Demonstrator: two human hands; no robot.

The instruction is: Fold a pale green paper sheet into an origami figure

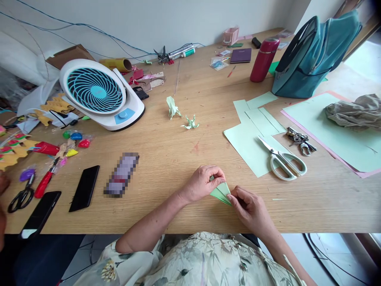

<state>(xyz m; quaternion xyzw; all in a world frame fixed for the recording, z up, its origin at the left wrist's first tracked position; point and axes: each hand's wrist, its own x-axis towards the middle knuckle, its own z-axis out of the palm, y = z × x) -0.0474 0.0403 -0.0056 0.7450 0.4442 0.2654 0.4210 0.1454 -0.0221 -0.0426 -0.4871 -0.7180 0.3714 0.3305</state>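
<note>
A small folded piece of light green paper (220, 192) is held between both hands, just above the near part of the wooden table. My left hand (205, 180) pinches its upper left part, fingers bent over the top and partly hiding it. At its lower right corner, my right hand (248, 204) grips the paper between thumb and forefinger. Two small folded paper figures, one taller (172, 108) and one low and spiky (190, 122), stand farther back. To the right, white-handled scissors (285, 161) lie on green paper sheets (242, 139).
A white fan (97, 91) stands at the back left. Phones (85, 188) and red-handled tool (44, 184) lie at left, near another person's hand (2, 186). Keys (300, 141), a red bottle (264, 59), a teal backpack (312, 59) and large sheets (336, 139) are at right.
</note>
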